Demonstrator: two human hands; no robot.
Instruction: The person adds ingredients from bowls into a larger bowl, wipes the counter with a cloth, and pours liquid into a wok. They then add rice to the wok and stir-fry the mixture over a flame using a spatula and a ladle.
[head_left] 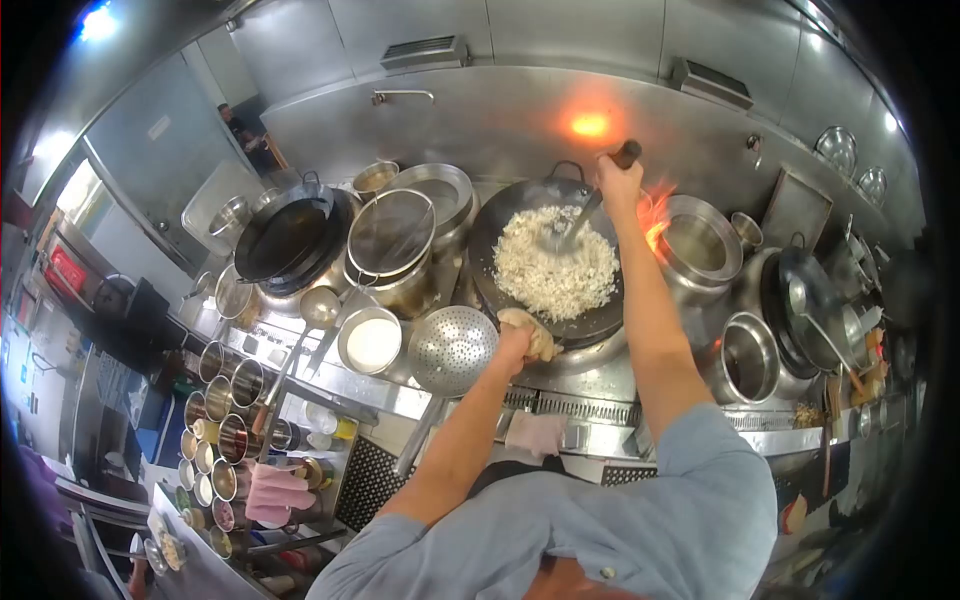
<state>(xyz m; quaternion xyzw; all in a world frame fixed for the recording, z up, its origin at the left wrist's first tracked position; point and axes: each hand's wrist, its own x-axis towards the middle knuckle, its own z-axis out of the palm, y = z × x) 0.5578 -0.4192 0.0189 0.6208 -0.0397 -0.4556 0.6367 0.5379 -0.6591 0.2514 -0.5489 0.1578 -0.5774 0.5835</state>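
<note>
A large black wok sits on the burner in front of me, holding a broad heap of pale fried rice. My left hand is closed around a folded tan cloth at the wok's near-left rim; whatever the cloth covers there is hidden. My right hand, raised over the wok's far-right side, grips the upright handle of a wok spatula. The spatula's head is blurred and partly in the rice. Orange flames rise at the wok's right edge.
Left of the wok are a perforated strainer, a pot of white stuff, a ladle and a mesh sieve. Several seasoning tins stand lower left. A metal pot and another wok are right. A person stands far back.
</note>
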